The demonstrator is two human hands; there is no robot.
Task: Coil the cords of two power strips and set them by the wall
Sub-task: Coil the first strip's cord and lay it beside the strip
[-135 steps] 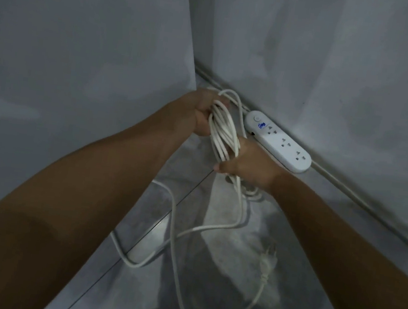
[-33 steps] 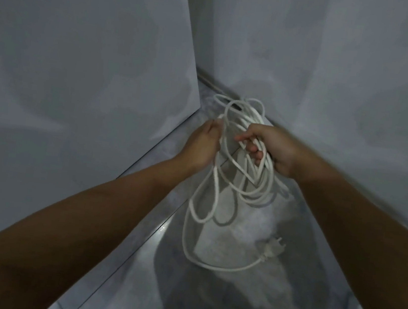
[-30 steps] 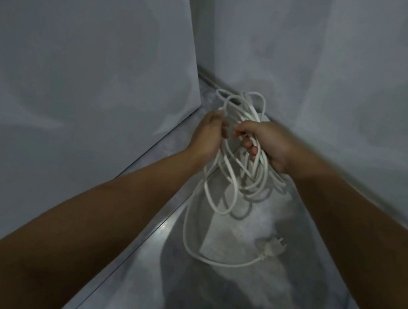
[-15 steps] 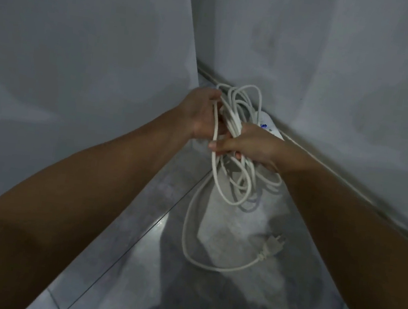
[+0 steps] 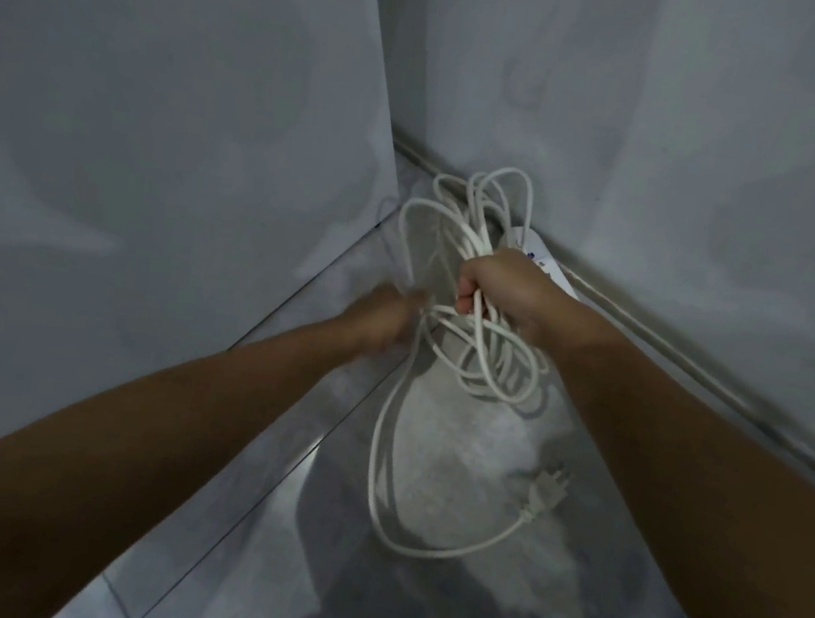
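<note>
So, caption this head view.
Right hand grips looped white cord, blurred left hand beside it, plug on the floor.

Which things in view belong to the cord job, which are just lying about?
Job: white coiled power cord; white moulded plug; white plastic power strip; right hand; left hand.
Lying about: thin grey pipe beside the strip.

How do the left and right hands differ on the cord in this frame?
The right hand is sharp, fisted round loops of the cord; the left hand is motion-blurred, its grip unclear. The right hand sits higher in view; the left lower. Both meet the same cord.
</note>
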